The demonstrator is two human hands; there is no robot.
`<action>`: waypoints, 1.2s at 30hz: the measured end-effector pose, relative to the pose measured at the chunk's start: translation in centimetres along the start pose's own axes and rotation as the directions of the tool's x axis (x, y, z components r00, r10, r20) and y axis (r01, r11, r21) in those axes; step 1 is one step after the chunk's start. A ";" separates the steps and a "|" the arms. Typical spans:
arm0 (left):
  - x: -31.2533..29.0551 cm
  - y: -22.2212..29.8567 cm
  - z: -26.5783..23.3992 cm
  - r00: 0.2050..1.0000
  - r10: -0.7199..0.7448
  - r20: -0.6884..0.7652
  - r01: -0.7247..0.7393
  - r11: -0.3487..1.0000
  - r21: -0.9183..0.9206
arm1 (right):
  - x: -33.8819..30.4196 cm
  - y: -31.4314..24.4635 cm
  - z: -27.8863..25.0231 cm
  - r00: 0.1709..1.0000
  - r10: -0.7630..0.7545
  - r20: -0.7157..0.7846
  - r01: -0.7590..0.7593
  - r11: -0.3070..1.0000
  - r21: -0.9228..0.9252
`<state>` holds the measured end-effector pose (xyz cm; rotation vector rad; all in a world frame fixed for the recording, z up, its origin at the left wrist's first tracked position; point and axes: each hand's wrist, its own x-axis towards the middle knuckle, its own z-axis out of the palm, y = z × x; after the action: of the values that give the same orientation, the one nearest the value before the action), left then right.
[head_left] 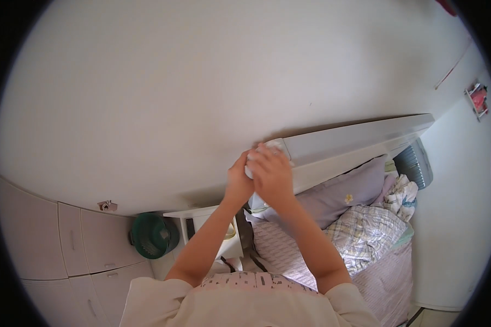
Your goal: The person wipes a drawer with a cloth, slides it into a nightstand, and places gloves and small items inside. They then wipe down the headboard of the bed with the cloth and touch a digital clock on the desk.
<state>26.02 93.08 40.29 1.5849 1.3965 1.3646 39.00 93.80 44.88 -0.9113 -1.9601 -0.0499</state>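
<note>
Both my arms reach forward, and the hands meet at the near end of the bed's pale headboard. Between them is a small white bunched-up thing, like a wad of cloth or tissue; the fingers hide most of it, so its exact kind does not show. My left hand closes around it from the left side. My right hand presses over it from the right, fingers bent and slightly blurred.
On the bed lie a grey-purple pillow and a rumpled checked quilt. A white bedside cabinet stands left of the bed, with a green basket beyond it. Pale cupboards line the left. The wall rises ahead.
</note>
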 end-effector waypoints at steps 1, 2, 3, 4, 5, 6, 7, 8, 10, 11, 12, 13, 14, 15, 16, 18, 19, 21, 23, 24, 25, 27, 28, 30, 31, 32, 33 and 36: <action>0.2 0.9 -0.6 0.996 -0.071 0.045 0.070 0.997 0.014 | -0.1 -0.1 0.0 0.997 -0.048 0.052 0.051 0.997 -0.058; 0.4 1.6 -1.1 0.986 -0.141 0.091 0.139 0.990 0.030 | -0.2 0.1 -0.5 0.990 -0.093 0.108 0.105 0.988 -0.114; 0.5 1.8 -2.0 0.985 -0.148 0.086 0.142 0.987 0.071 | 0.7 0.0 -1.5 0.988 -0.059 0.144 0.060 0.998 0.000; 0.7 2.2 -1.9 0.984 -0.153 0.088 0.147 0.987 0.069 | 0.4 2.0 -2.2 0.995 -0.005 0.098 0.005 1.000 -0.001; 0.8 2.7 -1.7 0.984 -0.149 0.099 0.139 0.985 0.098 | 0.0 4.6 -3.3 0.997 0.050 0.053 -0.050 0.999 -0.001; 0.8 2.8 -2.0 0.984 -0.149 0.102 0.134 0.981 0.138 | 0.1 8.0 -5.2 0.989 0.141 -0.054 -0.141 0.990 -0.003; 0.9 2.5 -1.8 0.988 -0.130 0.085 0.119 0.984 0.129 | 0.1 10.5 -7.0 0.960 0.231 -0.160 -0.235 0.972 -0.005; 0.9 2.2 -1.6 0.987 -0.136 0.089 0.124 0.984 0.130 | 0.0 11.1 -7.3 0.959 0.238 -0.157 -0.241 0.970 -0.005; 0.9 1.6 -1.6 0.976 -0.198 0.091 0.182 0.971 0.155 | 0.9 11.0 -8.2 0.945 0.219 -0.245 -0.274 0.935 -0.224; 0.9 1.4 -1.9 0.974 -0.206 0.095 0.189 0.968 0.163 | 1.2 9.1 -7.3 0.946 0.290 -0.142 -0.287 0.957 0.041; 1.0 1.9 -1.5 0.976 -0.191 0.101 0.173 0.972 0.159 | 0.4 7.6 -5.4 0.977 0.180 -0.111 -0.175 0.983 0.057; 1.2 1.9 -1.1 0.979 -0.179 0.102 0.162 0.974 0.157 | -0.1 4.9 -3.6 0.985 0.147 -0.087 -0.138 0.985 0.100; 1.3 2.0 -0.9 0.977 -0.181 0.115 0.163 0.975 0.153 | 0.6 2.0 -3.4 0.989 0.146 -0.032 -0.139 0.977 0.159; 1.3 2.2 -1.1 0.973 -0.205 0.110 0.188 0.971 0.145 | 0.6 1.1 -3.3 0.991 0.132 -0.025 -0.130 0.990 0.061; 1.3 2.5 -1.1 0.968 -0.227 0.106 0.212 0.968 0.136 | 0.5 2.1 -4.0 0.989 0.143 -0.029 -0.141 0.988 0.054; 1.1 2.9 -1.4 0.976 -0.190 0.111 0.169 0.971 0.171 | 0.5 5.8 -6.1 0.994 0.101 0.030 -0.104 0.990 0.100; 1.0 3.0 -1.7 0.974 -0.199 0.106 0.177 0.966 0.186 | 0.5 8.8 -7.6 0.990 0.131 -0.053 -0.131 0.991 0.019; 1.0 2.8 -1.7 0.965 -0.243 0.102 0.223 0.958 0.178 | -0.5 14.9 -11.2 0.957 0.199 -0.209 -0.233 0.960 -0.153; 1.0 2.5 -1.1 0.968 -0.222 0.114 0.203 0.966 0.162 | -1.0 16.0 -12.7 0.928 0.237 -0.287 -0.310 0.920 -0.241; 0.8 2.6 -1.0 0.970 -0.212 0.118 0.194 0.969 0.152 | -0.9 14.8 -11.9 0.937 0.241 -0.254 -0.312 0.904 -0.293; 0.7 2.9 -0.8 0.970 -0.204 0.132 0.184 0.971 0.151 | -0.6 13.3 -10.8 0.943 0.245 -0.223 -0.312 0.883 -0.351; 0.5 4.2 0.2 0.977 -0.202 0.074 0.194 0.975 0.105 | -1.9 9.0 -5.0 0.954 0.188 -0.235 -0.242 0.944 -0.226; 0.2 4.9 0.4 0.977 -0.201 0.077 0.192 0.975 0.108 | -0.8 5.6 -4.4 0.978 0.156 -0.136 -0.167 0.983 -0.074; 0.1 7.5 1.1 0.999 0.049 -0.023 -0.039 0.946 0.322 | -0.3 4.7 -4.9 0.970 0.212 -0.121 -0.226 0.967 -0.114; 0.1 9.0 0.6 0.998 0.055 0.033 -0.063 0.917 0.394 | -0.5 6.6 -6.1 0.979 0.182 -0.088 -0.189 0.978 -0.089; 0.6 8.6 0.5 0.997 0.062 0.046 -0.075 0.921 0.381 | -0.8 8.9 -7.6 0.987 0.150 -0.053 -0.153 0.986 -0.064; 0.9 8.0 -0.2 0.970 0.210 0.125 -0.244 0.874 0.421 | -1.0 11.9 -9.5 0.978 0.181 -0.105 -0.196 0.968 -0.158; 2.5 8.9 1.7 0.924 0.317 0.214 -0.380 0.826 0.417 | -1.5 20.4 -16.7 0.904 0.340 -0.259 -0.405 0.876 -0.263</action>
<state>30.15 93.49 48.67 2.2941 1.4586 1.1418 64.32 101.32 46.56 -1.4262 -1.5779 -0.2265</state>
